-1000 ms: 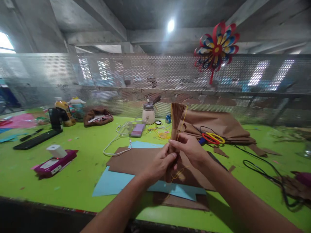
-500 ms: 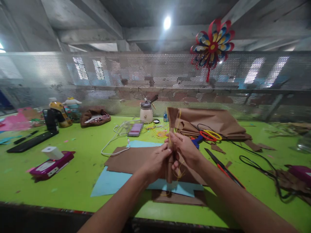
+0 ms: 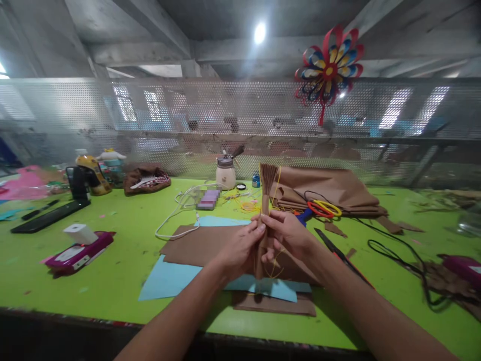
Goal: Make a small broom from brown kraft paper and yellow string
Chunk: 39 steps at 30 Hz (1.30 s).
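Both hands are closed round a narrow bundle of pleated brown paper (image 3: 269,179), held upright above the table and fanned out at its top. My left hand (image 3: 245,246) grips its middle from the left, thumb on the front. From the right, my right hand (image 3: 286,231) pinches it at about the same height. Yellow string (image 3: 277,185) runs along the fanned top, and a loose loop hangs below my right fingers. Under the hands lie sheets of brown paper (image 3: 203,244) and light blue paper (image 3: 169,279).
Right of the hands are scissors (image 3: 340,253) with orange-and-black handles and a folded brown paper stack (image 3: 326,188). A purple power strip (image 3: 80,253) with a white plug lies left. Behind stand a lidded jar (image 3: 225,174) and a phone (image 3: 209,198). A paper flower (image 3: 329,71) hangs above.
The pleats at the top of the bundle have spread a little more. Both hands have slid slightly lower along it, still gripping. The view has shifted slightly.
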Motion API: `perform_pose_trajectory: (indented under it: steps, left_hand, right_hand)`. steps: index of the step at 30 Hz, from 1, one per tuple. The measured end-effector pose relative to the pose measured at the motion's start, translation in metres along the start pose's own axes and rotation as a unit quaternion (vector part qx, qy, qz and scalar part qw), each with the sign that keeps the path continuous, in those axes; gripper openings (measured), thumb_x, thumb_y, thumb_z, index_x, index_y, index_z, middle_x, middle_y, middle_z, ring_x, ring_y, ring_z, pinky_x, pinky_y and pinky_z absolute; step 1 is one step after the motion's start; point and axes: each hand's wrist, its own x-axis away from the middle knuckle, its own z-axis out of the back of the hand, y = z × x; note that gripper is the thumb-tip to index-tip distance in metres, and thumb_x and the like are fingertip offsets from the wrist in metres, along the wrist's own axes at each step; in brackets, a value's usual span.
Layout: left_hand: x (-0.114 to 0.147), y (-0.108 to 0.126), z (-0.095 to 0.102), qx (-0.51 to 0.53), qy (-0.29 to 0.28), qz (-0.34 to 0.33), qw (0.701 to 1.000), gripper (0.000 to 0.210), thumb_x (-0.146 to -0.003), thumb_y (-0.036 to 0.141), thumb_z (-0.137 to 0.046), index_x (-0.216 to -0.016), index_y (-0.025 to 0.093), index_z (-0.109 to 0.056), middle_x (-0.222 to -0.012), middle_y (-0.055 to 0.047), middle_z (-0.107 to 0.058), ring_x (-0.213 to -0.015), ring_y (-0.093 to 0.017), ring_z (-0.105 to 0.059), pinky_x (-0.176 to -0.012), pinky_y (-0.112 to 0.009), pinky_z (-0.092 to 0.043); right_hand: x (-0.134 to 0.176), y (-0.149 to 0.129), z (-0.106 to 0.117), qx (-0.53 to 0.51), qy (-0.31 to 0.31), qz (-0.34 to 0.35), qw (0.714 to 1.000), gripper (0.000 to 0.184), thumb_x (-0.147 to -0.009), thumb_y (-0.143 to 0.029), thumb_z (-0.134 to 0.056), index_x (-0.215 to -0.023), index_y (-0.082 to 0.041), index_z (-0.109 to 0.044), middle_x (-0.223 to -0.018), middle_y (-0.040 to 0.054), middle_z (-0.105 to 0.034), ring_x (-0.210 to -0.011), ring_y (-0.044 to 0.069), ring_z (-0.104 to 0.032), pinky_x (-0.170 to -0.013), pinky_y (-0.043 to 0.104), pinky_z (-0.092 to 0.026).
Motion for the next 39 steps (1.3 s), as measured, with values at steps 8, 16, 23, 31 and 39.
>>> perform_pose_trajectory:
  steps: [8,16,23,31,39]
  left_hand:
    - [-0.001,-0.004,0.003,-0.021,0.028,0.028,0.999,0.029,-0.083,0.035,-0.055,-0.088,0.007,-0.061,-0.082,-0.012,-0.066,-0.067,-0.013,-0.062,-0.065,-0.023,-0.048]
    - [-0.005,-0.008,0.009,-0.104,0.070,0.063,0.990,0.037,-0.076,0.045,-0.061,-0.085,0.009,-0.058,-0.077,-0.011,-0.067,-0.063,-0.014,-0.062,-0.064,-0.026,-0.048]
    - [0.001,0.007,0.011,-0.229,0.019,0.059,0.971,0.035,-0.072,0.045,-0.064,-0.086,0.013,-0.059,-0.073,-0.004,-0.063,-0.066,-0.014,-0.059,-0.065,-0.026,-0.044]
    - [0.003,0.020,0.010,-0.487,-0.008,-0.041,0.873,0.032,-0.086,0.039,-0.044,-0.072,0.014,-0.056,-0.064,0.001,-0.047,-0.060,-0.010,-0.041,-0.058,-0.021,-0.034]
    - [0.004,0.009,0.009,-0.607,0.029,-0.098,0.788,0.026,-0.088,0.028,-0.036,-0.068,0.017,-0.048,-0.063,0.002,-0.047,-0.059,-0.011,-0.040,-0.058,-0.022,-0.030]
  right_hand:
    - [-0.004,0.002,0.008,-0.031,0.062,0.053,0.996,0.027,-0.074,-0.039,-0.065,-0.083,-0.015,-0.056,-0.063,0.0022,-0.068,-0.029,0.009,-0.048,-0.027,0.022,-0.042]
    - [-0.010,0.008,0.013,-0.019,0.136,0.109,0.985,0.027,-0.074,-0.038,-0.066,-0.085,-0.016,-0.055,-0.073,0.0044,-0.071,-0.060,0.016,-0.066,-0.053,0.026,-0.051]
    - [-0.008,0.002,0.018,-0.025,0.141,0.096,0.985,0.026,-0.074,-0.036,-0.066,-0.085,-0.016,-0.054,-0.071,0.0027,-0.069,-0.061,0.018,-0.066,-0.053,0.026,-0.051]
    - [-0.005,-0.004,0.021,-0.086,0.087,0.059,0.991,0.015,-0.078,-0.027,-0.063,-0.079,-0.015,-0.054,-0.074,0.0066,-0.071,-0.067,0.019,-0.069,-0.064,0.031,-0.054]
    - [-0.003,-0.010,0.021,-0.092,0.093,0.058,0.990,0.011,-0.079,-0.024,-0.062,-0.080,-0.015,-0.054,-0.075,0.0067,-0.071,-0.064,0.019,-0.068,-0.062,0.031,-0.055]
